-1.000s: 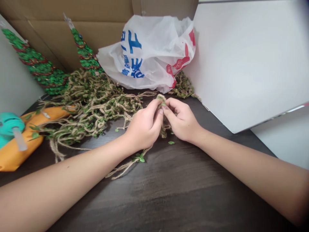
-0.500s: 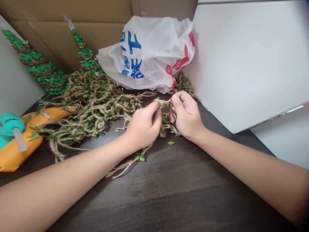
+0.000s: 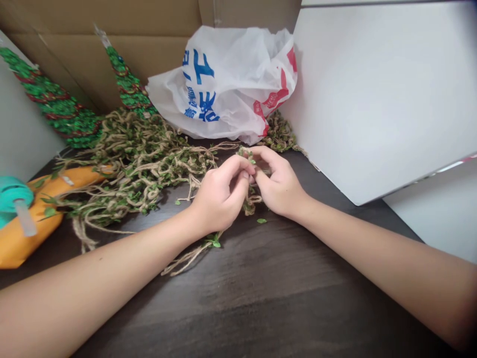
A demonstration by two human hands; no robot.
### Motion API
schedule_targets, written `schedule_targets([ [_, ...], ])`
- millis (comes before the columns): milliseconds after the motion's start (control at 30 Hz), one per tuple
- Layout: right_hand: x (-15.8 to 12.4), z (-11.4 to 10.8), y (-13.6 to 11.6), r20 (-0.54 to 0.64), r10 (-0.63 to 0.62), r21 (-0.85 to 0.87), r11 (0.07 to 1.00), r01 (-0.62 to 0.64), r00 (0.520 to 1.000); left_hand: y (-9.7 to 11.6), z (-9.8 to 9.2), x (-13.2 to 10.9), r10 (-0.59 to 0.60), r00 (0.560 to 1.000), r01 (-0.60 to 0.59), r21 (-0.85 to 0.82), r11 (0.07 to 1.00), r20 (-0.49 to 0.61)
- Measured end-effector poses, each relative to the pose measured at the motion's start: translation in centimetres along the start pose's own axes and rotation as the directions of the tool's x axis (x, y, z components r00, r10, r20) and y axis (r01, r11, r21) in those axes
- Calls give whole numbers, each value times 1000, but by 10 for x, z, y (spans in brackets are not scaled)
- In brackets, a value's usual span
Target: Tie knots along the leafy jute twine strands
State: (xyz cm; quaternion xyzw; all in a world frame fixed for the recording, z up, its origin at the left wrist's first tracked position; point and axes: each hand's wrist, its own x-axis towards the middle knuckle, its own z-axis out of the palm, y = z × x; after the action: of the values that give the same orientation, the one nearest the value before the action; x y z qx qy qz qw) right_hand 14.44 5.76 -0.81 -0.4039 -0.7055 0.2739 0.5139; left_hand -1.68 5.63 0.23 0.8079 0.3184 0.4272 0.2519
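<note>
A tangle of jute twine with small green leaves (image 3: 141,159) lies on the dark wooden table (image 3: 283,288), spreading left from the middle. My left hand (image 3: 218,196) and my right hand (image 3: 279,184) meet at its right end. Both pinch a short bunched piece of the leafy twine (image 3: 249,201) between fingertips, thumbs touching. A frayed loose end (image 3: 186,261) trails out below my left wrist. One fallen green leaf (image 3: 261,221) lies on the table by my right hand.
A white plastic bag (image 3: 231,84) with blue and red print sits behind the twine. White boards (image 3: 376,94) lean at the right, brown cardboard (image 3: 112,25) at the back. Two green glittery cones (image 3: 55,104) and an orange object with a teal cap (image 3: 22,219) lie at the left.
My right hand, which had lifted and drawn a little away with the twine half a second ago, has come back down against my left hand. The view shifted slightly.
</note>
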Motion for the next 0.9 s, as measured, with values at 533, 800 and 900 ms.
schedule_targets([
  [533,-1,-2,-3,-24,-201,-217,957,191,979,-7,6,1,49,994,-58,-92,994,-100],
  [800,0,-2,-3,-73,-68,-135,989,58,995,-4,3,2,-71,997,71,25,997,3],
  [900,1,-2,-5,-42,-81,-144,987,74,996,-1,2,2,-59,998,59,59,996,2],
])
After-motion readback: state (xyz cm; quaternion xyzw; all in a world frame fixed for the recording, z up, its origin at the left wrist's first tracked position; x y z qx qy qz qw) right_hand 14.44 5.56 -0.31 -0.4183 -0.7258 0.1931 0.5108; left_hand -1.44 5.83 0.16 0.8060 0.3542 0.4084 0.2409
